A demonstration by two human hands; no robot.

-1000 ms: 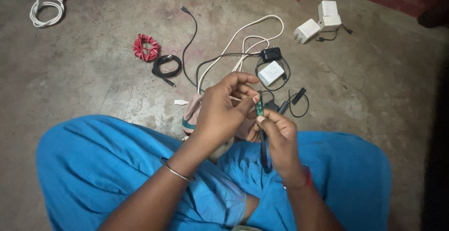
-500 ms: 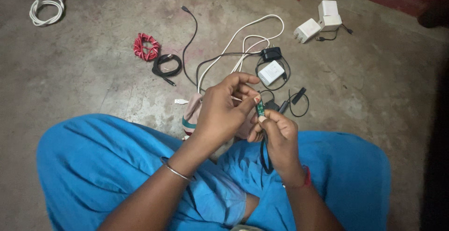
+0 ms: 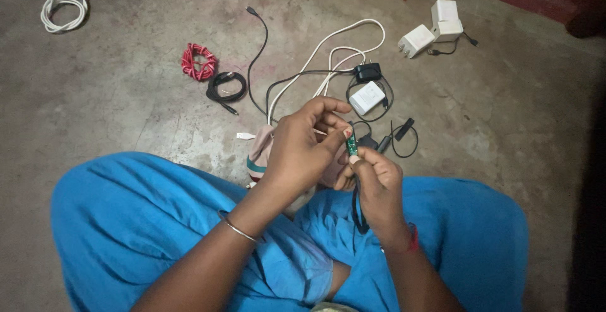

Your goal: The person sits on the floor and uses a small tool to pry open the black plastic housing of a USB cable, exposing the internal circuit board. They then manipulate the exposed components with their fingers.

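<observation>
Both hands pinch a small green circuit board (image 3: 351,142): left hand (image 3: 302,154) at top, right hand (image 3: 372,182) below. Steady fingertip grip best; black cable (image 3: 357,214) hangs down.

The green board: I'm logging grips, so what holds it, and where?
Both hands pinch the small green board: left hand at its upper end, right hand at its lower end.

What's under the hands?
Under the left hand and right hand lies a pinkish cloth with striped edge on the floor. The hands cover its middle.
</observation>
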